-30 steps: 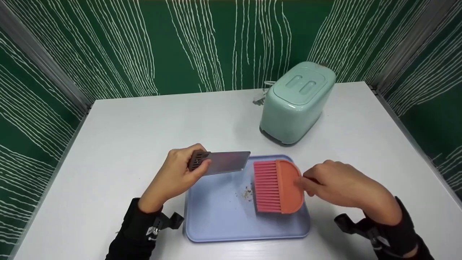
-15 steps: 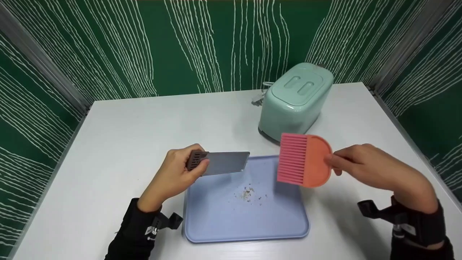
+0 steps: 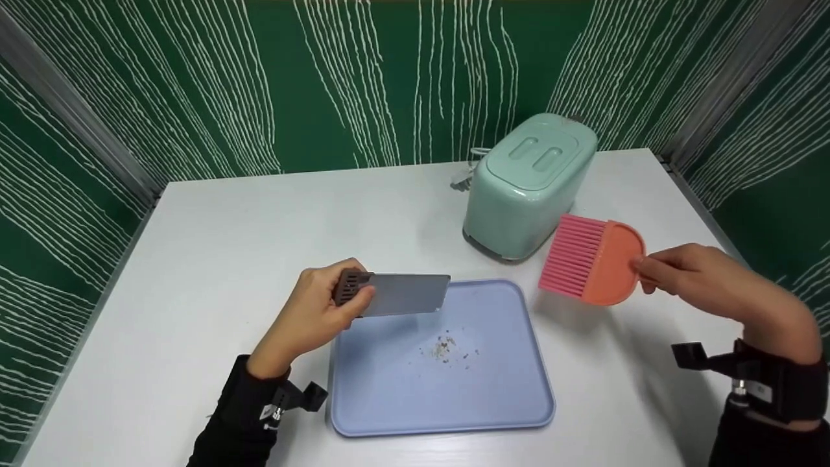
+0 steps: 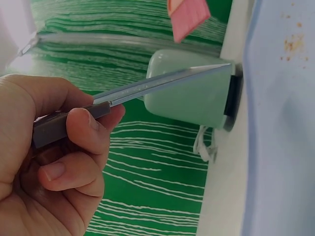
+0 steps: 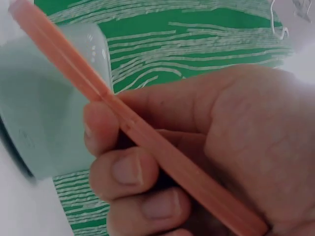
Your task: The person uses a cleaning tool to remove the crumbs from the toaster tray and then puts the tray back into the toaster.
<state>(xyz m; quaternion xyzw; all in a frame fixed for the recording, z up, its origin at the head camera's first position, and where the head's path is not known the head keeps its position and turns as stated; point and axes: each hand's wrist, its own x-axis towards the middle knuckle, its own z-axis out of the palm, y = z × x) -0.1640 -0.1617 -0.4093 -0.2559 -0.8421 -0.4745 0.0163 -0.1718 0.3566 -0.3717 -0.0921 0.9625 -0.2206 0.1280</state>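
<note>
In the head view my left hand point(image 3: 327, 305) grips the brown slotted handle of a flat metal-bladed scraper point(image 3: 408, 294). Its blade points right, over the far left part of a blue tray point(image 3: 389, 402). Small brown crumbs point(image 3: 444, 349) lie scattered near the tray's middle. My right hand point(image 3: 707, 279) pinches the orange rounded end of a hand brush point(image 3: 616, 266), whose pink bristles point left. The brush hangs beyond the tray's right side, near the toaster. From the right wrist, the brush point(image 5: 147, 140) shows edge-on between thumb and curled fingers.
A mint-green toaster point(image 3: 528, 188) stands at the back right of the white table point(image 3: 272, 227), its cord and plug point(image 3: 463, 177) beside it. Green panels with white streaks point(image 3: 337, 84) surround the table at the back and sides.
My right hand has lifted the brush from over the tray and moved it right and farther back. More of the crumbs show now. The left hand and scraper have stayed nearly still.
</note>
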